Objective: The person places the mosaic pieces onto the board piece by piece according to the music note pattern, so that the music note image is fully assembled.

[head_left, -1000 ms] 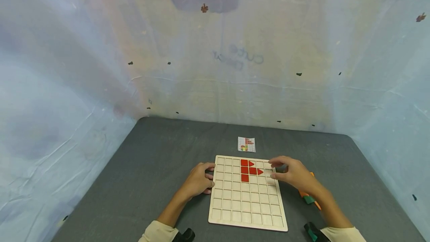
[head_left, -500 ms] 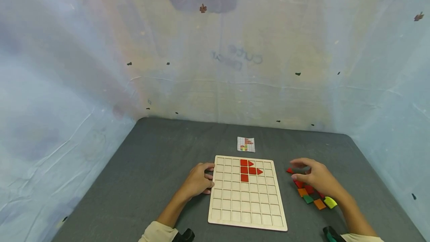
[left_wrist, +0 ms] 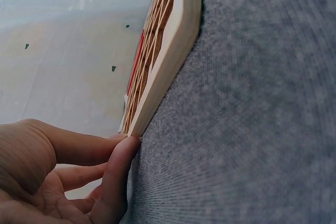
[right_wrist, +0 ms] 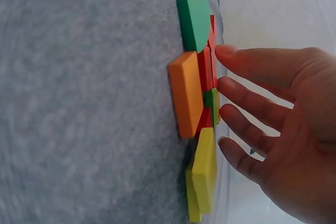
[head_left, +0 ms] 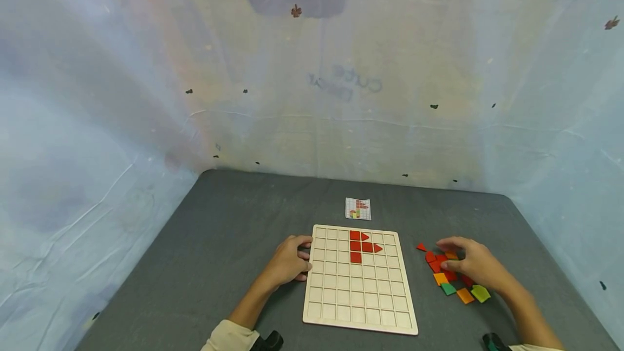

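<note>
My left hand (head_left: 285, 259) holds the left edge of a pale wooden grid board (head_left: 341, 297). In the left wrist view its thumb and a finger (left_wrist: 84, 148) rest against the board's edge (left_wrist: 173, 51). Red squares (head_left: 355, 246) and red triangles (head_left: 377, 248) lie in the board's upper cells. To the board's right, my right hand (head_left: 473, 261) hovers just over a pile of flat coloured tiles, fingers parted and gently bent, holding nothing. In the right wrist view, an orange tile (right_wrist: 186, 95), a green tile (right_wrist: 194, 22) and a yellow tile (right_wrist: 205, 171) lie near its fingertips.
A small printed pattern card (head_left: 358, 209) lies beyond the board on the dark grey table cloth (head_left: 263, 205). A lone red triangle (head_left: 421, 247) sits at the pile's far left. A pale sheet (head_left: 292, 140) hangs behind and at both sides.
My right hand has moved right, from the board's upper right edge to over the tile pile, uncovering the tiles. The left hand has stayed at the board's edge.
</note>
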A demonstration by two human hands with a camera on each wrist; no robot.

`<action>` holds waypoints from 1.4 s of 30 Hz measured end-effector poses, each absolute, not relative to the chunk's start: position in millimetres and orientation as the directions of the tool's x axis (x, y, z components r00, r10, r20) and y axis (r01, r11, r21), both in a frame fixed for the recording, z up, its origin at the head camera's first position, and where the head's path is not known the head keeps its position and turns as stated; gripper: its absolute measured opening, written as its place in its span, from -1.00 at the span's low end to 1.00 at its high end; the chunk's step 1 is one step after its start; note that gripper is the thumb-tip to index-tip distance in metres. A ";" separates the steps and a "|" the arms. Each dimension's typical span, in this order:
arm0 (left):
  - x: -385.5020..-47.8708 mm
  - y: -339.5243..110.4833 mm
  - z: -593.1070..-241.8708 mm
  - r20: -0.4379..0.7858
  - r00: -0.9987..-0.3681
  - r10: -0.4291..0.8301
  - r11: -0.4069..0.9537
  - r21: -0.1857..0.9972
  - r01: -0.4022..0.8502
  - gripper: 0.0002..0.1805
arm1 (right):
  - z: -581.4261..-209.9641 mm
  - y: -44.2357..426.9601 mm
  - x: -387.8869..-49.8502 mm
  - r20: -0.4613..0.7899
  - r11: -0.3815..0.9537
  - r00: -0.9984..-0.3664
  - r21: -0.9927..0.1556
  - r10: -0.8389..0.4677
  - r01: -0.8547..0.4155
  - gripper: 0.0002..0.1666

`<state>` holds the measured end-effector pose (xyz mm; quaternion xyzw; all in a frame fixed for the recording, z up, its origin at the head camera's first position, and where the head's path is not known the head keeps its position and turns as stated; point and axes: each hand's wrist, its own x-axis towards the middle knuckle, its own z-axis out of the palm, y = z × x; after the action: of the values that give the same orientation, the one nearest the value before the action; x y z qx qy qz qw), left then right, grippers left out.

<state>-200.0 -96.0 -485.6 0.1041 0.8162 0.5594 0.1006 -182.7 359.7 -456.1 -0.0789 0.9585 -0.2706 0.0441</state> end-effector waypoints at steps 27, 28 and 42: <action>-199.9 -95.8 -485.4 -0.045 -0.958 0.284 0.358 0.932 0.062 -0.31 | -461.2 364.5 -184.0 -0.029 0.853 -0.980 -0.498 -0.198 -0.158 -0.55; -199.9 -95.9 -485.5 -0.046 -0.958 0.284 0.360 0.931 0.062 -0.31 | -461.9 364.9 -184.1 -0.019 0.854 -0.979 -0.492 -0.204 -0.169 -0.56; -199.3 -95.4 -485.2 -0.039 -0.960 0.278 0.359 0.931 0.066 -0.31 | -458.6 370.1 -184.0 -0.042 0.878 -0.974 -0.441 -0.224 -0.183 -0.64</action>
<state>-199.3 -95.4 -485.2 0.1049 0.8189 0.5561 0.0952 -184.0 370.1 -458.6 -0.1050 0.9681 -0.2230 0.0460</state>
